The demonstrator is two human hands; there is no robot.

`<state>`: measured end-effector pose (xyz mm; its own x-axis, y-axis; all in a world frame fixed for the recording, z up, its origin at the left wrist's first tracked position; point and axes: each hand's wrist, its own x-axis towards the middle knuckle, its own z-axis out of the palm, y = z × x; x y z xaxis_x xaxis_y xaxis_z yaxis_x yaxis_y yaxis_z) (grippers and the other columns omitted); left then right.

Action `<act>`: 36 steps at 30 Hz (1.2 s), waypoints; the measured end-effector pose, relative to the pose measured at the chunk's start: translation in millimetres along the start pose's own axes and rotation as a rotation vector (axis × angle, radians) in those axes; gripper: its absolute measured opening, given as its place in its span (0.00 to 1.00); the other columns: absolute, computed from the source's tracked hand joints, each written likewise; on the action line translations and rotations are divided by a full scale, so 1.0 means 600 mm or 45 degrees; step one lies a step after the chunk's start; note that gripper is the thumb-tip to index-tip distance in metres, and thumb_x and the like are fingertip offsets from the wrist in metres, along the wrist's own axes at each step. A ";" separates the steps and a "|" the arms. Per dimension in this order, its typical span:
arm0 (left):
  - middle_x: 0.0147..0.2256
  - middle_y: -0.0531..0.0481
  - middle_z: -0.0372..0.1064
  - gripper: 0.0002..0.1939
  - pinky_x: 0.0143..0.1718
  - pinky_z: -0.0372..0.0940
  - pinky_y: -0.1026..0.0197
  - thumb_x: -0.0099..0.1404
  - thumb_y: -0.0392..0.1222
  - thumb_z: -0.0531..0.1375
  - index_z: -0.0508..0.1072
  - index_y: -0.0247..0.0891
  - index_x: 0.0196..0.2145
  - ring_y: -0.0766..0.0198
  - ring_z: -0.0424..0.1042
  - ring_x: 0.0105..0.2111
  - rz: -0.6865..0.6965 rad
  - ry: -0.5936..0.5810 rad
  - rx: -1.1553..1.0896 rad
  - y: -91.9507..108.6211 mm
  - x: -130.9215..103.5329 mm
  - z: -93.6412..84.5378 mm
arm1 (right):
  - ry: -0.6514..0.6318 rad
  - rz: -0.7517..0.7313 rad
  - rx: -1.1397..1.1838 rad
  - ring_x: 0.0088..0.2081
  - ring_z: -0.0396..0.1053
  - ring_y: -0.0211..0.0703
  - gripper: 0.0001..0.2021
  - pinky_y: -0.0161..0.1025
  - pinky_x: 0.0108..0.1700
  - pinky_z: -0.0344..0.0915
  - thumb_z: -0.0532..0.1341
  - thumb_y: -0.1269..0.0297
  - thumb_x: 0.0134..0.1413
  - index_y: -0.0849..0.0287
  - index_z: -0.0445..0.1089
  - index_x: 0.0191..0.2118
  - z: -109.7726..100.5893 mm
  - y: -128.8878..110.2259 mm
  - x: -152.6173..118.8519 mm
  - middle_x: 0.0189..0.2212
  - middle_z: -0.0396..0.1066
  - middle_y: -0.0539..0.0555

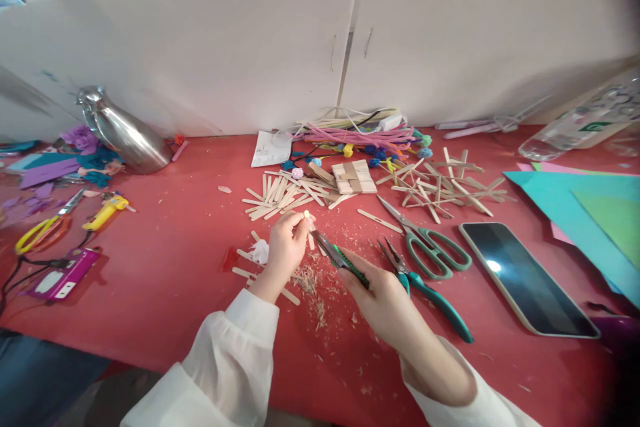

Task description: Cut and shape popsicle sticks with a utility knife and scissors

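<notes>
Near the middle of the view, my left hand (289, 243) is closed around a small wooden stick (311, 233), whose lower end points down toward the table. My right hand (375, 293) grips a green and black utility knife (353, 267), its blade angled up-left and close to the stick; whether they touch is hard to tell. Below both hands, thin wood shavings (316, 293) lie scattered over the red table (165, 247). Several loose sticks and a crumpled white scrap (259, 251) are beside my left wrist.
Pliers (435, 300), grey-green scissors (435, 250) and a phone (527, 280) lie to the right. Piled sticks (283, 195), a stick bundle (354, 177) and pipe cleaners (355, 135) sit behind. At left are a metal jug (127, 137) and yellow glue gun (106, 213).
</notes>
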<state>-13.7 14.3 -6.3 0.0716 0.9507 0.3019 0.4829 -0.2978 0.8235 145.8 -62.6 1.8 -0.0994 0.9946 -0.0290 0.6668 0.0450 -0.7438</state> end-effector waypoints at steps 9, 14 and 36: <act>0.33 0.47 0.71 0.10 0.35 0.65 0.64 0.63 0.45 0.54 0.71 0.36 0.34 0.64 0.71 0.33 -0.075 0.126 -0.209 -0.013 0.003 -0.003 | 0.156 -0.015 -0.002 0.19 0.67 0.42 0.22 0.37 0.23 0.64 0.49 0.59 0.56 0.64 0.67 0.51 -0.008 -0.001 0.004 0.25 0.75 0.54; 0.27 0.52 0.68 0.12 0.34 0.66 0.63 0.59 0.48 0.58 0.67 0.37 0.35 0.67 0.71 0.28 -0.203 0.129 -0.501 -0.011 0.001 0.006 | 0.134 -0.035 0.016 0.26 0.72 0.44 0.20 0.37 0.29 0.66 0.49 0.61 0.55 0.61 0.67 0.51 -0.008 -0.002 0.003 0.29 0.76 0.53; 0.26 0.51 0.67 0.05 0.32 0.64 0.62 0.56 0.39 0.57 0.62 0.37 0.26 0.65 0.69 0.28 -0.264 -0.168 -0.401 0.005 -0.005 0.012 | 0.140 0.071 0.168 0.14 0.56 0.33 0.21 0.33 0.18 0.58 0.49 0.56 0.56 0.62 0.65 0.50 -0.010 0.000 0.009 0.19 0.67 0.48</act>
<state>-6.4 11.1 -8.0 0.1224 0.9903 0.0662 0.2089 -0.0909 0.9737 149.9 -56.8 5.5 0.0214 0.9998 -0.0046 0.5659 -0.0159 -0.8243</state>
